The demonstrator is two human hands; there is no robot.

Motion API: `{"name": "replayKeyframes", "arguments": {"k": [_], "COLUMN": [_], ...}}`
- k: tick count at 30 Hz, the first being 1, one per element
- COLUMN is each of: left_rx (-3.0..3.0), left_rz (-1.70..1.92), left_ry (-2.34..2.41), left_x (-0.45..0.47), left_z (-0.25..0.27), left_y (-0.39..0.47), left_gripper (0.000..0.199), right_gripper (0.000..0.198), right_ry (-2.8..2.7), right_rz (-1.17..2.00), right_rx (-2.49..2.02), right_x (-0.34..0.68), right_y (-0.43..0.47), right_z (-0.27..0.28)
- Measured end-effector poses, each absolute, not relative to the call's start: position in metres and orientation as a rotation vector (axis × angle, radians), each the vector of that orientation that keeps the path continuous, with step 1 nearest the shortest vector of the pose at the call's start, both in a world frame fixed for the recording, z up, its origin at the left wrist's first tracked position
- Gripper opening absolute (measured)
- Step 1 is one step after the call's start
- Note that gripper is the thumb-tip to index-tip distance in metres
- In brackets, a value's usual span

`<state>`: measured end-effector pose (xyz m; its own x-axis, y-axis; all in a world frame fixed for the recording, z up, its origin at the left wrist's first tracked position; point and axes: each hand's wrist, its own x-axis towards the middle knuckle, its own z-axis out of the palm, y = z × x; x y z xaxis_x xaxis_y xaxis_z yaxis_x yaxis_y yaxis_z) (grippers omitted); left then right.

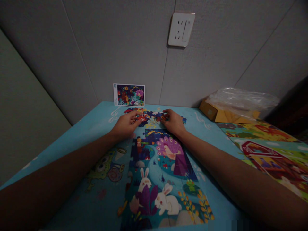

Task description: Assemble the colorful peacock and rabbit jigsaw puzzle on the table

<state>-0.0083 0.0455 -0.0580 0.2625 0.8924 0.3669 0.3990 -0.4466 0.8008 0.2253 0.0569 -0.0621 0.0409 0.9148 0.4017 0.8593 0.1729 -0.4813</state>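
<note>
Beyond the joined part of a jigsaw puzzle [166,179], both hands are over a spread of loose puzzle pieces [152,122]. My left hand [125,125] is closed, with a red puzzle piece [143,117] between thumb and fingers. Opposite it, my right hand [175,122] curls its thumb and fingers round a dark puzzle piece [164,117], mostly hidden by the fingers. The joined part shows white rabbits, a pink peacock and a frog; its left edge has open knobs and notches.
A picture card [130,95] leans on the grey wall behind the blue tablecloth [79,138]. At the right are a yellow cardboard box [218,114] with a clear plastic bag [243,100] on it and another puzzle [271,154] with a red barn. A socket [181,29] is on the wall.
</note>
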Motion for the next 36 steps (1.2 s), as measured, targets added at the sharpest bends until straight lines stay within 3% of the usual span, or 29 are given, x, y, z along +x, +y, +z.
{"name": "replayKeyframes", "arguments": {"k": [13,18,28,36], "left_rx": [1.714,1.592,1.63,1.534], "left_rz": [1.229,1.209,1.035,1.115], "left_ry": [1.061,0.969,1.028,0.98], "left_x": [-0.004,0.0,-0.001,0.0], "left_z": [-0.057,-0.052,-0.047,-0.05], "left_y": [0.045,0.039,0.03,0.035], "left_gripper": [0.047,0.044,0.054,0.049], "right_gripper": [0.023,0.019,0.036,0.034], "right_ry": [-1.919,-1.989,-2.063,-2.168], "right_rz": [0.131,0.122,0.06,0.007], "right_rx": [-0.839,-0.764,-0.754,-0.739], "right_x": [0.218,0.214,0.214,0.213], "right_y": [0.046,0.041,0.041,0.04], "right_z": [-0.057,-0.055,-0.054,-0.055]}}
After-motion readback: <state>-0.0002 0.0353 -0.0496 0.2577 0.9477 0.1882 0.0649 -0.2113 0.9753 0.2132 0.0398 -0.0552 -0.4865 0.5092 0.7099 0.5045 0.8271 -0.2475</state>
